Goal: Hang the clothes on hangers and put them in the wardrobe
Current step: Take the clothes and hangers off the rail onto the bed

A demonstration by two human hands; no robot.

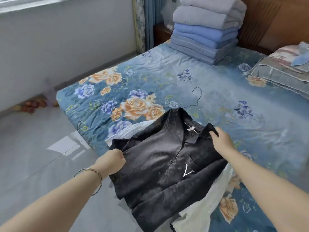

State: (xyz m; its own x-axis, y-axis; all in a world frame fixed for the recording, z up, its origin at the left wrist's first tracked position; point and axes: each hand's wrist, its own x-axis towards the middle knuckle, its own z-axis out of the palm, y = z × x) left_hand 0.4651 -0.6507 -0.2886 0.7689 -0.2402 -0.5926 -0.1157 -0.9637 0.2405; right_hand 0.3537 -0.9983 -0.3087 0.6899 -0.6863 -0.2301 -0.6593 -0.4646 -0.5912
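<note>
Bed (167, 77), blue floral sheet, wrinkled; grey glossy floor (33, 156) to the left. Black shirt (158, 164) lies front-up at the near corner, on top of a white garment (200, 211). The fabric is satiny with a faint pattern, and the chest pocket has a white V. Long axis runs near-to-far, with the collar at the far end, tilted slightly right.

Left hand (113, 160): fingers curled, gripping a fold at the shirt's left shoulder edge. Right hand (220, 139): thumb and fingers pinching the right collar/shoulder. The shirt spans between both grips.

Thin wire hanger (198, 96) lies on the sheet just beyond the collar, hook pointing away, lower part hidden under the shirt.

Folded blankets (205, 30) are stacked at the headboard, with a pillow (275, 71) to the right.
</note>
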